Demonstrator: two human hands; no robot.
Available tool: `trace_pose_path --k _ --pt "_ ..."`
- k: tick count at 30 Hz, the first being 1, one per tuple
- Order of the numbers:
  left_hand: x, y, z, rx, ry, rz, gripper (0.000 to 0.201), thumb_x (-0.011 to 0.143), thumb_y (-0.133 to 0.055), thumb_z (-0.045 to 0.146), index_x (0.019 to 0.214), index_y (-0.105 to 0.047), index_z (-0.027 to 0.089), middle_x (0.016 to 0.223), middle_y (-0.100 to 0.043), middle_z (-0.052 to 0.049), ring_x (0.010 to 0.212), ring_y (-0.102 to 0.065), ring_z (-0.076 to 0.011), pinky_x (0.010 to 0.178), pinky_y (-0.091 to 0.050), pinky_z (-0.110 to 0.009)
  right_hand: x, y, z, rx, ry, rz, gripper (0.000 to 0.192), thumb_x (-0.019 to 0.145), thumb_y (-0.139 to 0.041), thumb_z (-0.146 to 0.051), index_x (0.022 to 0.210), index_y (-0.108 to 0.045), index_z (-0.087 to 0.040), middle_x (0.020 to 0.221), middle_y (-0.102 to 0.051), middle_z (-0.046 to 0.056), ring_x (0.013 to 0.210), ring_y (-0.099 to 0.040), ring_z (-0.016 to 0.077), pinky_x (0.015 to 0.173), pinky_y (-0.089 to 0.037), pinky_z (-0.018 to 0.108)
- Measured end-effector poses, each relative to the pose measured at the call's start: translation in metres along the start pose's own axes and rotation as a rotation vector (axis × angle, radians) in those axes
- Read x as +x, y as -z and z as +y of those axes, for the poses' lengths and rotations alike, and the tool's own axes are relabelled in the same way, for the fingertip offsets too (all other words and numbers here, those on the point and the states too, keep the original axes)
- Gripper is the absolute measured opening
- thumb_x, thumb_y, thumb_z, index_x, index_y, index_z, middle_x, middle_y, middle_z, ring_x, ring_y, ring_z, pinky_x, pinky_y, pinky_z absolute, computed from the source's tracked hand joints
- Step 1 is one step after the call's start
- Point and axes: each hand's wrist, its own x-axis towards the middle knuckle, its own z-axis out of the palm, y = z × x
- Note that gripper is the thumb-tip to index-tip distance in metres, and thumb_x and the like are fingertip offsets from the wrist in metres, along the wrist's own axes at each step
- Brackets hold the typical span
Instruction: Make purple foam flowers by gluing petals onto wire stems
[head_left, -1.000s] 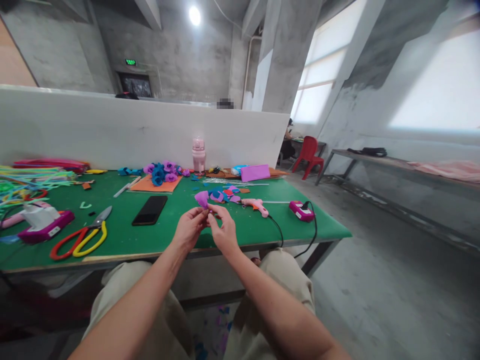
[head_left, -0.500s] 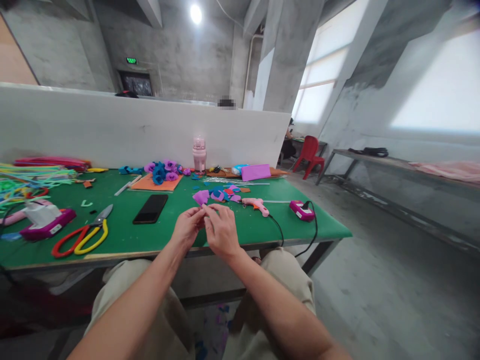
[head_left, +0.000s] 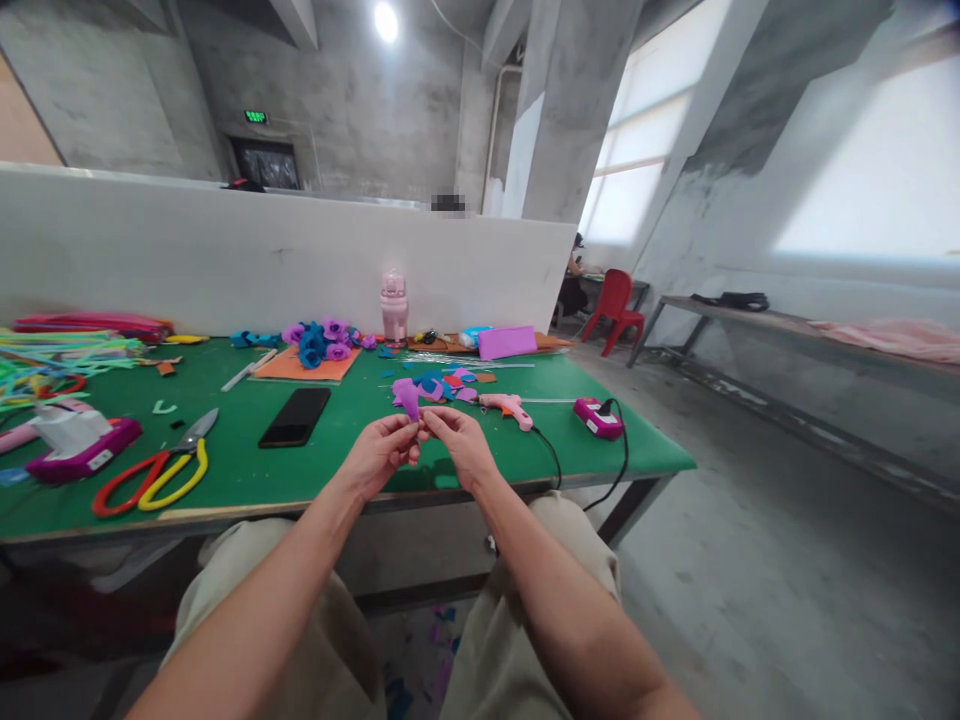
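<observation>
left hand (head_left: pixel 379 455) + right hand (head_left: pixel 457 440) — fingers pinched on purple petal piece (head_left: pixel 409 398) | above table (head_left: pixel 450 470) near edge — bare green either side | glue gun (head_left: pixel 508 406) just beyond

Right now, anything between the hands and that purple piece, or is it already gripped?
Nothing visible in the way. The left hand and right hand both pinch the purple piece at its lower end, above the near edge of the green table. The glue gun and cut scraps lie beyond it, apart.

Small purple paper piece (head_left: pixel 409 398) — upright, pinched at its base
</observation>
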Motion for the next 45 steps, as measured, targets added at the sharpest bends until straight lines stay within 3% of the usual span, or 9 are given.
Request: trace_pose_path --k 3,10,15,21,25,30,41,45 --pt "0.0 0.0 -0.002 0.01 0.003 -0.022 0.02 0.066 -0.071 0.027 0.074 -0.06 0.012 0.068 -0.062 -0.001 0.047 -0.053 -0.0052 0.045 -0.041 -0.017 -0.002 -0.001 -0.002 -0.016 -0.01 -0.005 0.024 0.065 -0.067 -0.035 0.081 -0.068 -0.017 0.059 -0.06 -0.003 0.059 -0.054 0.0105 0.068 -0.043 0.025" --pt "0.001 0.002 -0.005 0.039 -0.004 -0.001 0.021 0.063 -0.072 0.026 0.072 -0.06 0.012 0.066 -0.063 -0.002 0.048 -0.053 -0.0065 0.048 -0.044 -0.018 -0.001 0.0 0.002 -0.098 0.0 0.063 0.022 0.06 -0.07 -0.034 0.074 -0.065 -0.018 0.065 -0.063 -0.002 0.06 -0.054 0.0113 0.065 -0.045 0.025" --pt "0.003 -0.001 -0.008 0.09 -0.078 0.081 0.023 0.063 -0.072 0.029 0.073 -0.061 0.012 0.068 -0.064 -0.003 0.05 -0.054 -0.0073 0.051 -0.045 -0.02 0.001 0.0 0.005 0.042 -0.029 0.029 0.029 0.069 -0.062 -0.042 0.087 -0.062 -0.019 0.07 -0.061 -0.002 0.058 -0.054 0.0099 0.062 -0.045 0.025" --pt "0.005 -0.003 -0.013 0.138 -0.123 0.193 0.025 0.063 -0.071 0.033 0.073 -0.06 0.012 0.066 -0.064 -0.003 0.051 -0.055 -0.0084 0.05 -0.045 -0.021 0.001 -0.002 0.008 -0.15 0.174 0.26 0.024 0.074 -0.056 -0.039 0.068 -0.057 -0.017 0.066 -0.056 -0.002 0.064 -0.052 0.0105 0.065 -0.043 0.023" --pt "0.006 -0.003 -0.015 0.13 -0.139 0.187 0.024 0.062 -0.071 0.032 0.072 -0.061 0.012 0.061 -0.061 -0.001 0.05 -0.053 -0.0082 0.049 -0.044 -0.02 -0.001 -0.007 0.011 -0.237 0.158 0.178 0.028 0.069 -0.062 -0.042 0.081 -0.059 -0.017 0.074 -0.061 0.001 0.067 -0.055 0.0122 0.066 -0.045 0.024" --pt "0.006 -0.004 -0.015 0.143 -0.145 0.155 0.022 0.061 -0.072 0.031 0.07 -0.063 0.013 0.056 -0.058 0.001 0.048 -0.052 -0.0085 0.048 -0.043 -0.021 0.002 -0.007 0.016 -0.316 0.166 0.192 0.03 0.063 -0.067 -0.04 0.081 -0.06 -0.017 0.074 -0.063 0.001 0.067 -0.057 0.0133 0.065 -0.046 0.025" --pt "0.005 -0.004 -0.015 0.097 -0.096 0.085 0.023 0.063 -0.072 0.03 0.074 -0.063 0.012 0.066 -0.062 -0.001 0.049 -0.054 -0.0072 0.05 -0.045 -0.021 0.001 -0.005 0.002 -0.146 0.083 0.123 0.026 0.062 -0.069 -0.037 0.075 -0.059 -0.017 0.069 -0.059 -0.002 0.059 -0.053 0.0104 0.057 -0.045 0.022" --pt "0.003 -0.003 -0.012 0.018 -0.03 0.093 0.023 0.064 -0.072 0.029 0.075 -0.06 0.013 0.068 -0.064 -0.002 0.049 -0.054 -0.0064 0.048 -0.044 -0.019 0.004 0.003 0.002 0.066 0.004 0.152 0.031 0.072 -0.058 -0.048 0.077 -0.061 -0.017 0.071 -0.061 0.0 0.065 -0.056 0.011 0.063 -0.045 0.024"
